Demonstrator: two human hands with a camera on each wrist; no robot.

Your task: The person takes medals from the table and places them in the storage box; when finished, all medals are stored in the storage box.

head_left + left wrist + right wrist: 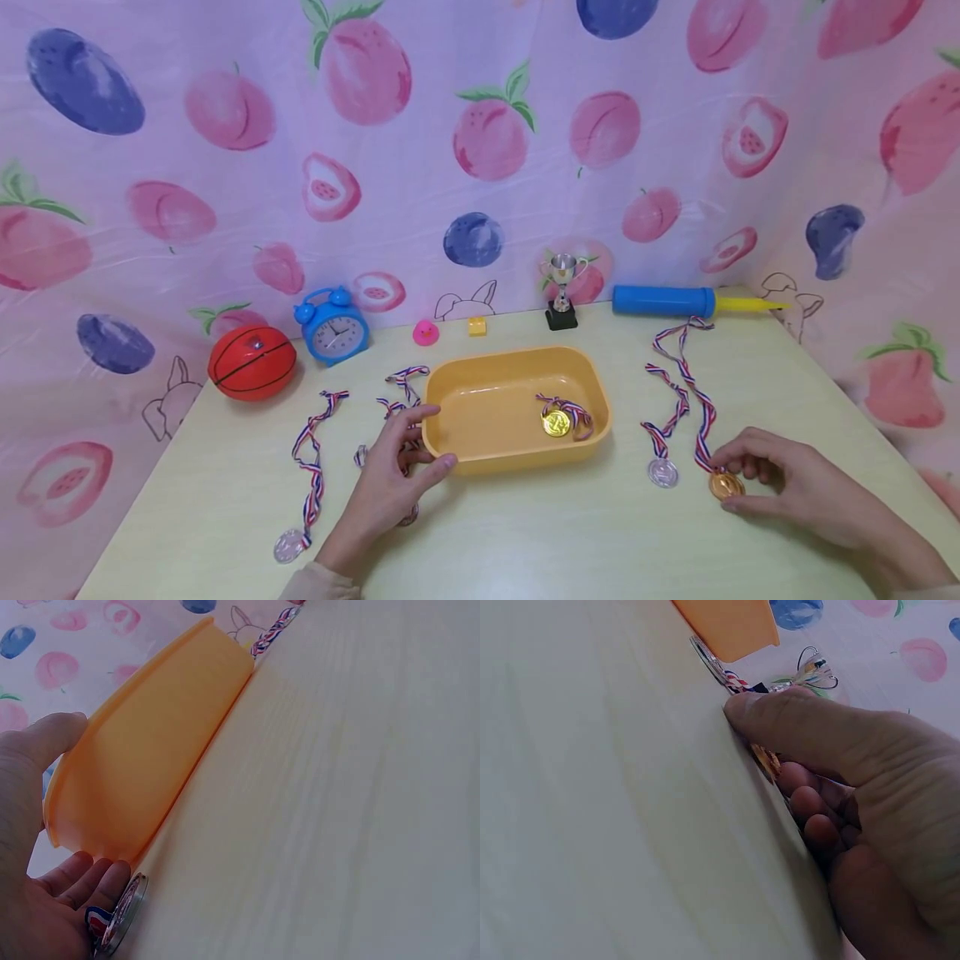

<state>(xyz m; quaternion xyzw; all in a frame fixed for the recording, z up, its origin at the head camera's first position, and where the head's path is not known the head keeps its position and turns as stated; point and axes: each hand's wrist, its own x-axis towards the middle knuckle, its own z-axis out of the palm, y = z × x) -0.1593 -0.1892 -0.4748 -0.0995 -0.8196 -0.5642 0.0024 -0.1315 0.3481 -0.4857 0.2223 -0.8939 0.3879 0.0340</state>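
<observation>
My left hand (393,467) holds the left front corner of a yellow plastic tray (517,467), its thumb (64,735) along the front wall. Inside the tray lies a gold medal (556,423) with its striped ribbon. Beneath the left hand, a medal (124,915) and ribbons are partly hidden. On the right, my right hand (787,487) pinches a bronze medal (724,485) by its edges, low at the tabletop. Its red, white and blue ribbon (703,408) trails away from me. A silver medal (663,472) lies just left of it.
Another silver medal (288,546) lies at the left front. Along the back stand a toy basketball (252,362), a blue alarm clock (335,331), a pink duck (425,332), a yellow block (477,326), a trophy (561,292) and a blue pump (663,301). A fruit-print cloth hangs behind.
</observation>
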